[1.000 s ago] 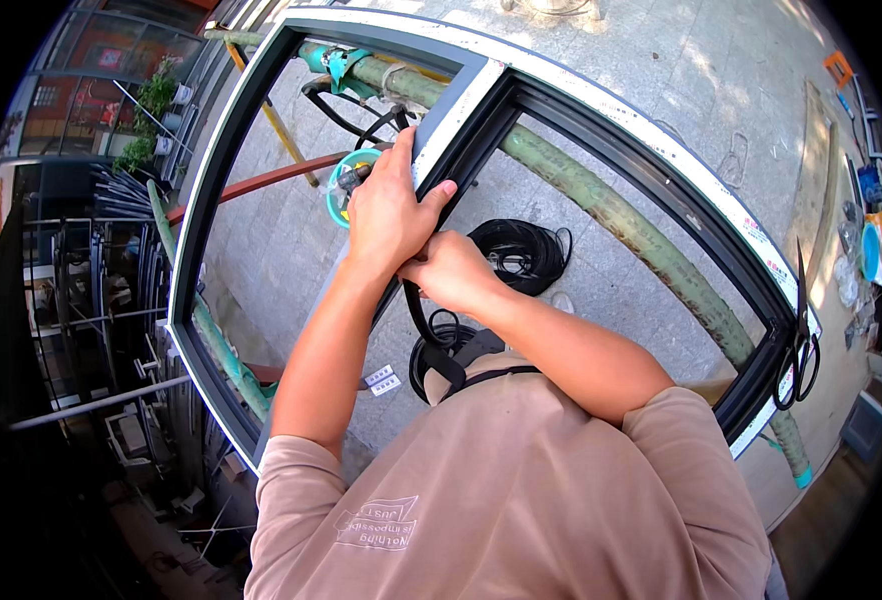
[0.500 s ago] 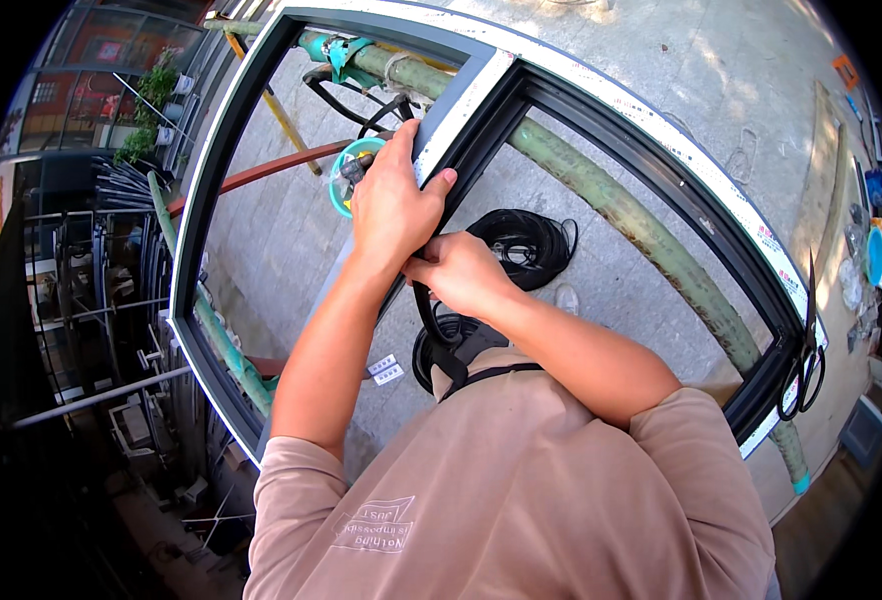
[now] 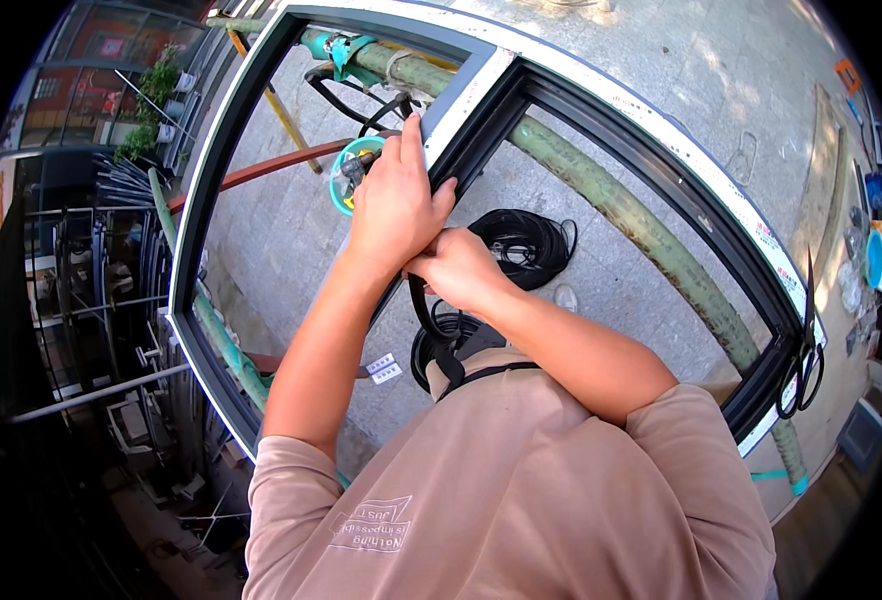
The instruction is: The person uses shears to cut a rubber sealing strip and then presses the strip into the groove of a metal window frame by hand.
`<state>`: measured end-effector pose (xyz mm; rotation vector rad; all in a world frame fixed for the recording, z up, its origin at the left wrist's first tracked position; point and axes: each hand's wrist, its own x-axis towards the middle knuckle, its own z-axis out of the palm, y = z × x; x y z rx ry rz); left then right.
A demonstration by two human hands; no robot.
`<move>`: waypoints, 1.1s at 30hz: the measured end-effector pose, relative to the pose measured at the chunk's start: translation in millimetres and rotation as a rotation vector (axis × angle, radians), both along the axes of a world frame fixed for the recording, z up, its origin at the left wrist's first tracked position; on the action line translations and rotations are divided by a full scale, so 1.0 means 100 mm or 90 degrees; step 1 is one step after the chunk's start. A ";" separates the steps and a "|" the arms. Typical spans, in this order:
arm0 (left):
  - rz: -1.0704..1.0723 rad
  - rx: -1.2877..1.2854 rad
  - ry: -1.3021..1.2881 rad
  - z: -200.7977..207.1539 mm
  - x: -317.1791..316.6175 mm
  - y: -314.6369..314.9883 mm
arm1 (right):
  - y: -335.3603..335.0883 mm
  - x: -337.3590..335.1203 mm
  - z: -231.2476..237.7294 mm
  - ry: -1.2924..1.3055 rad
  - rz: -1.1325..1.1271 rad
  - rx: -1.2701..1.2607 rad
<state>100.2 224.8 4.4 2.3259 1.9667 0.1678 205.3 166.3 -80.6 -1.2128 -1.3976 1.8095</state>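
Note:
A large window frame (image 3: 481, 100), dark grey with a white film on its outer edge, lies flat in front of me, split by a middle bar. My left hand (image 3: 396, 210) grips this bar, its fingers along one side and its thumb pressed on the black inner edge. Just below it, partly tucked under the left wrist, my right hand (image 3: 461, 268) pinches a black rubber seal strip (image 3: 423, 312) against the bar. The strip hangs down towards my waist. Its end in the fingers is hidden.
Green pipes (image 3: 621, 210) support the frame. Below lie a coil of black strip (image 3: 526, 250) and a turquoise basket (image 3: 339, 190) with tools. Black scissors (image 3: 799, 380) rest at the frame's right corner. Dark metal racks (image 3: 91, 300) stand at left, a plant (image 3: 146, 110) beyond.
My left hand has shifted slightly, its fingers drawn closer together and its thumb a little lower on the bar. My right hand stays almost in place with the strip.

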 end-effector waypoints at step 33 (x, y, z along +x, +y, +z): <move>-0.175 -0.112 -0.198 0.04 -0.59 0.14 | -0.02 -0.13 -0.01 0.055 -0.040 -0.087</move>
